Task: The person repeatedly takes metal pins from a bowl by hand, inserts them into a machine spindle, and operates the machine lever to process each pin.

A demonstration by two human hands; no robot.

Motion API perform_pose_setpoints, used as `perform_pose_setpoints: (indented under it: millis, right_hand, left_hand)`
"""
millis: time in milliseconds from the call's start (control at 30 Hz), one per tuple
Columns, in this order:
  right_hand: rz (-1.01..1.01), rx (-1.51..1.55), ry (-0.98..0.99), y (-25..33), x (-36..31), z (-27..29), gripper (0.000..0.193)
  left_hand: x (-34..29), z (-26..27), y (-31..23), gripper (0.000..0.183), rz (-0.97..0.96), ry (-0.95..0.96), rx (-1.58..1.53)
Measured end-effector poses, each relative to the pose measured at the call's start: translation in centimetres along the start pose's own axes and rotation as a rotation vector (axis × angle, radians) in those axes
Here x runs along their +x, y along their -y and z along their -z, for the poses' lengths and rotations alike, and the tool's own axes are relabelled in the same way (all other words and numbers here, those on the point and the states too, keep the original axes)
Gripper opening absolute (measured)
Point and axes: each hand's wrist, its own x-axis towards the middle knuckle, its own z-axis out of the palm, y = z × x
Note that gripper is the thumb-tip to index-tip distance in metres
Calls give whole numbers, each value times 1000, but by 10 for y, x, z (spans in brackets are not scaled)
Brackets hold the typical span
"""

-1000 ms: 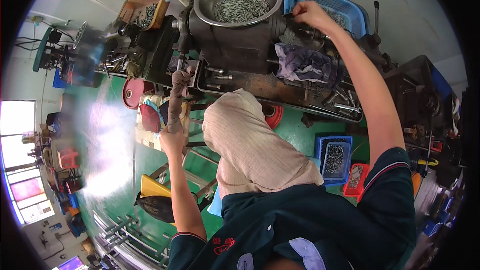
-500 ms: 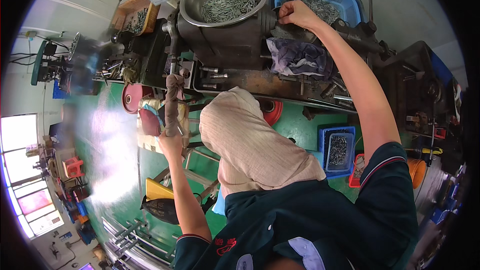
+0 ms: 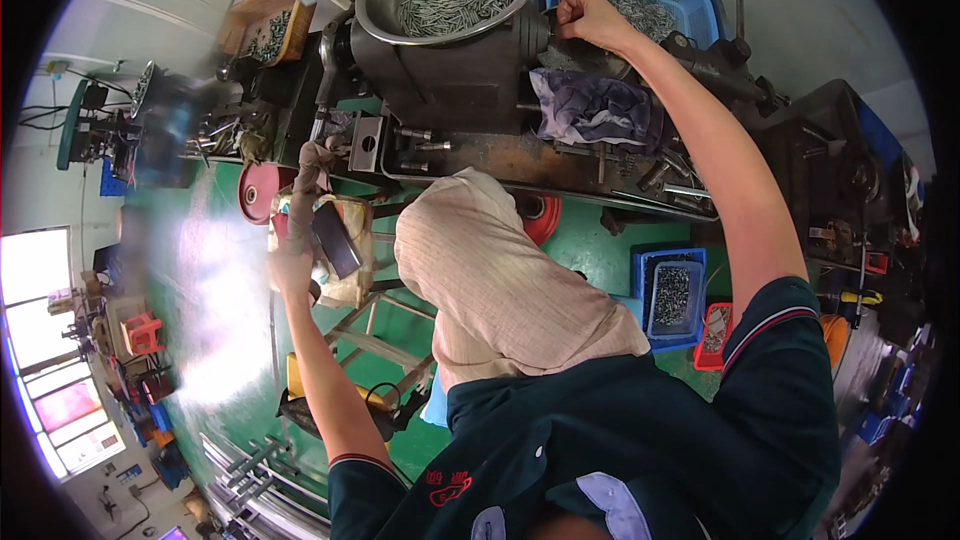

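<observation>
My left hand (image 3: 290, 268) is closed round the lower end of a long lever (image 3: 304, 195) wrapped in grey-brown cloth. The lever runs up to the left side of a dark machine head (image 3: 440, 85). At the right side of that head, my right hand (image 3: 592, 22) has its fingers pinched together close to the round spindle end (image 3: 540, 35). Whatever the fingertips hold is too small to make out. On top of the head sits a steel bowl (image 3: 372, 0) full of thin metal pins (image 3: 455, 6). Behind my right hand stands a blue plastic basket (image 3: 700, 2) with more small metal parts.
A crumpled patterned rag (image 3: 592, 108) and metal tools lie on the machine bed (image 3: 490, 155). Beside the lever a dark phone (image 3: 336, 240) rests on a taped box (image 3: 352, 285). Blue bins (image 3: 640, 290) and a red tray (image 3: 700, 355) stand on the green floor at right.
The lever has swung left with my left hand on it, and the phone on the box shows more fully. My right hand stays pinched at the spindle.
</observation>
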Motion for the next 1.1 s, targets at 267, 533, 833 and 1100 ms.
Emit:
perform_pose_setpoints:
  millis: [267, 533, 833, 1100]
  right_hand:
    - [-274, -890, -179, -37, -2, 136, 35]
    - [-488, -1201, -576, -43, -149, 236, 52]
    - [-794, -1249, -504, 16, -256, 175, 60]
    - [-770, -1284, -588, 16, -256, 164, 66]
  left_hand:
    - [2, 8, -12, 22, 42, 113, -38]
    - [6, 1, 4, 21, 15, 100, -44]
    - [4, 5, 7, 24, -31, 95, 14]
    - [6, 0, 12, 23, 17, 64, 55]
